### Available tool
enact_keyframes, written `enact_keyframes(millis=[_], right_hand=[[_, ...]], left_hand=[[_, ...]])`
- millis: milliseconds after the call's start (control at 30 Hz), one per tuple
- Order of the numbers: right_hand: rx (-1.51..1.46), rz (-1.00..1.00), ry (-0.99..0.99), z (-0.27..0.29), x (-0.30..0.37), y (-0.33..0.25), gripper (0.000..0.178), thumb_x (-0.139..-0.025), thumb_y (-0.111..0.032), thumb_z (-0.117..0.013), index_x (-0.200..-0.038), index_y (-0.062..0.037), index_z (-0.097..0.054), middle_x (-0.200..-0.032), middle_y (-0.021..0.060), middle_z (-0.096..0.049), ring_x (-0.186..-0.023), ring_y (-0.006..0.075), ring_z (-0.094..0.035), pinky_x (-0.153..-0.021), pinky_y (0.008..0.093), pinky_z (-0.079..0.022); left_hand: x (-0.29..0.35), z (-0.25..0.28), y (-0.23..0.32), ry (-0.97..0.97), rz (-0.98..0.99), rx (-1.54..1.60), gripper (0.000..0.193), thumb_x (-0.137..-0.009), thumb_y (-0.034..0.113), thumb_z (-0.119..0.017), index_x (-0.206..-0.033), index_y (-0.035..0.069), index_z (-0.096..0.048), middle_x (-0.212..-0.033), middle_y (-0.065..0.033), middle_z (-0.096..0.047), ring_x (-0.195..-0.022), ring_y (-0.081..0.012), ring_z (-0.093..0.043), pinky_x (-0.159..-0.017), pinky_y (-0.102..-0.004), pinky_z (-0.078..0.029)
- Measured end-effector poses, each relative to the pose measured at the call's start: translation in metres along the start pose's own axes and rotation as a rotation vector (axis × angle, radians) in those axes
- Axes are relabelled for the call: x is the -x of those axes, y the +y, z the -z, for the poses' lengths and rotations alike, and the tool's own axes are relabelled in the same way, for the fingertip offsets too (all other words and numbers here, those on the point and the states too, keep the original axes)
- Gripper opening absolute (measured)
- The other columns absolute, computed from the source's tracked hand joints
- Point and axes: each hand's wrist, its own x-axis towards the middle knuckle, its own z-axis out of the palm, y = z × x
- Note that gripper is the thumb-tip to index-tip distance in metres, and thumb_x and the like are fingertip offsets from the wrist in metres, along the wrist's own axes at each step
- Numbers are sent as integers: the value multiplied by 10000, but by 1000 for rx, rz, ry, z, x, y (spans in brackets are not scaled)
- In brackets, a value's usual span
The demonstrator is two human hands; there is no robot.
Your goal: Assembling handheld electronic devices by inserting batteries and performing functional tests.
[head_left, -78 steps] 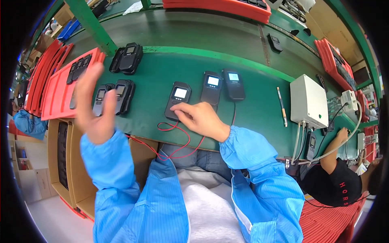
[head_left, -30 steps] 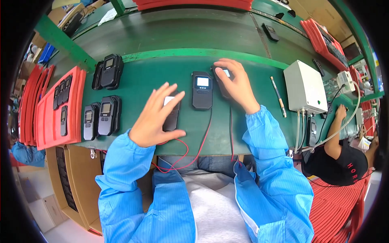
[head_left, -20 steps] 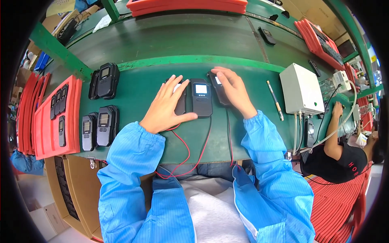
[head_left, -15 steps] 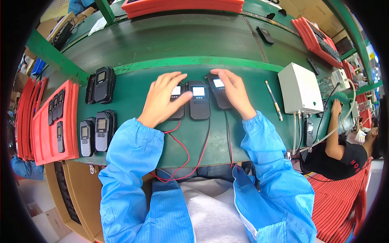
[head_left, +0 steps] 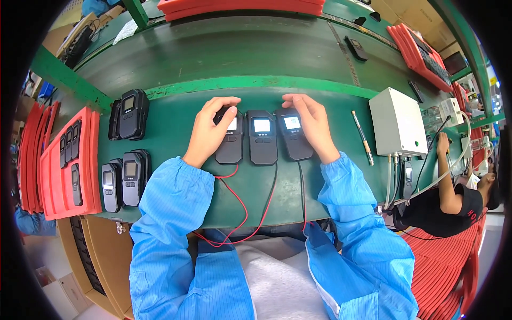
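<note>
Three black handheld meters with lit screens lie side by side on the green bench. My left hand point(head_left: 208, 130) is curled round the upper left side of the left meter point(head_left: 230, 151), its thumb across the front beside the screen. The middle meter point(head_left: 263, 149) lies untouched between my hands. My right hand point(head_left: 313, 122) bends over the top and right side of the right meter point(head_left: 297, 145), which sits slightly tilted; its screen shows. Thin red and black wires point(head_left: 265, 205) run from the meters' lower ends over the bench's near edge.
More black meters point(head_left: 132, 114) stand in groups at the left, beside red foam trays point(head_left: 88, 176). On the right are a pen point(head_left: 362, 137) and a white box point(head_left: 397, 122) with hoses. A green rail point(head_left: 256, 81) crosses behind. A co-worker's arm point(head_left: 447, 176) is at far right.
The right meter has come a little nearer with my right hand, uncovering its screen. My left hand's fingers have drawn closer together round the left meter. The whole view has shifted slightly.
</note>
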Motion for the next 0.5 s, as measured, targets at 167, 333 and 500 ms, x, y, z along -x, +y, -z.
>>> enact_keyframes(millis=[167,333,500], right_hand=[[-36,9,4,0,1,3,333,-1017,-259,-483,-1092,7,-667,-943,54,-679,-936,121,-599,-859,259,-456],[-32,12,17,6,-5,2,333,-1015,-260,-489,-1090,12,-666,-936,54,-679,-933,120,-599,-855,259,-460],[42,86,109,12,-8,5,295,-1000,-224,-502,-1070,6,-672,-914,48,-679,-897,125,-604,-823,255,-463]], left_hand=[[-3,4,-10,109,-37,-32,207,-916,102,-601,-1100,38,-669,-1035,-74,-649,-932,-171,-604,-821,-294,-461],[-4,4,-8,255,-25,-25,101,-897,65,-624,-989,36,-657,-836,-29,-579,-748,-106,-504,-675,-251,-419],[-5,21,-23,377,180,304,272,-902,73,-645,-703,33,-464,-637,72,-403,-581,-47,-387,-518,-246,-301]])
